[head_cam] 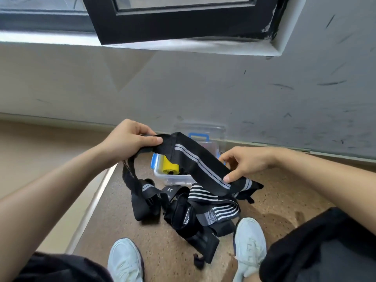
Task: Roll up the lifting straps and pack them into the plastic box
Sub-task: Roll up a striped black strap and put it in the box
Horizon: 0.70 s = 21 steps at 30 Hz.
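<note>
Speckled brown floor (284, 190) meets a scuffed grey wall (203, 88) under a black window frame (183, 23). The clear plastic box (173, 179) sits at the foot of that wall, with its lid (200, 129) propped upright behind it. A yellow item (171, 164) already lies inside the box.

One black striped strap (195, 159) is held in the air directly over the box. Its long axis slants from the box's far left corner down to its near right corner. The left hand (130, 139) is above and left of the box, its grip closed round the strap's upper end with the thumb pressed on top. From there a fuzzy black tail hangs down past the box's left side. The right hand (246, 161) is at the box's right edge, pinching the lower stretch between thumb and fingertips. The short free end pokes out past that grip on the near side.

The strap is flat, wide webbing, with paired pale stripes running lengthwise along one edge. The stretch between the hands looks free of twists.

Rolling would probably start at the right grip, where the free end is short, and wind toward the left hand. The hanging tail would need feeding in.

A pile of straps (195, 212) lies tangled on the floor just in front of the box, between two pale shoes (250, 241). None of them is rolled.
</note>
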Tool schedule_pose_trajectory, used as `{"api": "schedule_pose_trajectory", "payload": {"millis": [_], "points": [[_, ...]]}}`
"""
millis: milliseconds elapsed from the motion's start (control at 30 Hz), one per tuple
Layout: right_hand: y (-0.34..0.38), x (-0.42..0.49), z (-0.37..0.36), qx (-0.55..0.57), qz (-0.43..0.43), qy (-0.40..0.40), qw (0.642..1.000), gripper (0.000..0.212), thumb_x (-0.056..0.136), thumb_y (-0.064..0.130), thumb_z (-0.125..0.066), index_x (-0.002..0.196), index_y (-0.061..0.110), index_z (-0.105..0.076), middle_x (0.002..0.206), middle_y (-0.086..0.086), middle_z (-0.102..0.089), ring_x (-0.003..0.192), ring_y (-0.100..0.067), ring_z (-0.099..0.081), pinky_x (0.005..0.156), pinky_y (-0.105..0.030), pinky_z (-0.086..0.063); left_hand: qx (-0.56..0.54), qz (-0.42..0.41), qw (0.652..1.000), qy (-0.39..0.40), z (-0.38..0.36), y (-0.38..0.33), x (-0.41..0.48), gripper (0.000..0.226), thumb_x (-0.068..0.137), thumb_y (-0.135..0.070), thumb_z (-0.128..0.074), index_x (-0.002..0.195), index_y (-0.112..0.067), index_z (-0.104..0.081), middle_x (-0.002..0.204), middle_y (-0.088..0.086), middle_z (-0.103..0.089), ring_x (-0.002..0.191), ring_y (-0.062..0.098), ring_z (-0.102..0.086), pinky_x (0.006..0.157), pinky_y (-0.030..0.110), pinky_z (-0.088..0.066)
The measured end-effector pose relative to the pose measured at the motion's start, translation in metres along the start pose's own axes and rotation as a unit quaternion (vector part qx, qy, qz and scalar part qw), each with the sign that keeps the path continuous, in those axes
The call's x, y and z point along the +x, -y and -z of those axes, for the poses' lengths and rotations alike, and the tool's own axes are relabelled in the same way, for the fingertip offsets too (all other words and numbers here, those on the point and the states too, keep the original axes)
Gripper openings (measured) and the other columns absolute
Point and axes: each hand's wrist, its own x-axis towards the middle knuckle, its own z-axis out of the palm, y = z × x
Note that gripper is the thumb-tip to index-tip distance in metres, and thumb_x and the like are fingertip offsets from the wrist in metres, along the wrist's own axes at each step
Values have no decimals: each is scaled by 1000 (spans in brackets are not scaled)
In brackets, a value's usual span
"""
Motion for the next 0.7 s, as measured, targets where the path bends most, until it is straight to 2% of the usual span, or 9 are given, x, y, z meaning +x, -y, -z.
{"api": "schedule_pose_trajectory", "payload": {"millis": [100,167,300,400,467,533,633,700], "points": [[-4,0,-3,-67,-20,-3,998,38,82,33,-84,116,29,-68,102,8,-75,93,-10,-70,87,-32,-56,4,15,1000,-9,-3,4,-2,34,71,-44,-82,75,-10,-76,74,27,-64,68,23,-53,72,36,-41],[-9,0,-4,-126,-34,-52,990,40,81,30,-85,117,29,-69,103,10,-74,94,-13,-69,86,-32,-54,12,21,1000,-10,-4,4,-1,29,79,-35,-85,74,-8,-75,69,16,-61,65,22,-51,68,32,-40],[-26,0,0,-180,-51,-150,971,30,78,28,-87,103,21,-72,90,8,-70,88,-18,-67,77,-31,-52,30,42,998,-20,-3,10,-3,28,87,-26,-81,75,-1,-73,61,10,-55,55,18,-45,55,26,-35],[-38,-1,3,-140,-39,-199,969,23,78,10,-85,99,17,-76,88,8,-72,85,-13,-67,80,-27,-55,34,69,996,-35,1,14,-3,27,86,-24,-81,74,-2,-73,52,2,-53,45,13,-40,46,21,-34],[-40,-3,6,-100,-32,-240,965,18,77,2,-84,88,15,-79,79,9,-72,75,-8,-66,71,-12,-51,35,85,995,-48,3,18,-2,25,85,-24,-82,72,-4,-74,50,1,-50,44,14,-37,48,23,-31],[-41,-4,9,-45,-27,-277,959,20,75,-1,-83,79,18,-78,71,7,-71,63,-1,-61,61,-5,-44,31,91,994,-58,4,21,-2,23,86,-22,-82,74,-4,-75,44,-3,-48,43,15,-37,49,23,-31],[-41,-6,11,45,-30,-318,947,21,79,-2,-81,74,16,-74,63,3,-66,49,2,-57,53,-9,-45,20,72,996,-49,4,22,-3,22,89,-18,-78,79,0,-72,39,-10,-47,35,5,-38,40,17,-33],[-43,-7,11,77,-79,-277,955,13,84,-1,-78,78,8,-71,63,-6,-66,46,-8,-61,45,-22,-49,4,54,997,-50,2,22,-3,21,90,-16,-76,82,2,-72,39,-11,-48,34,1,-39,38,12,-32]]}}
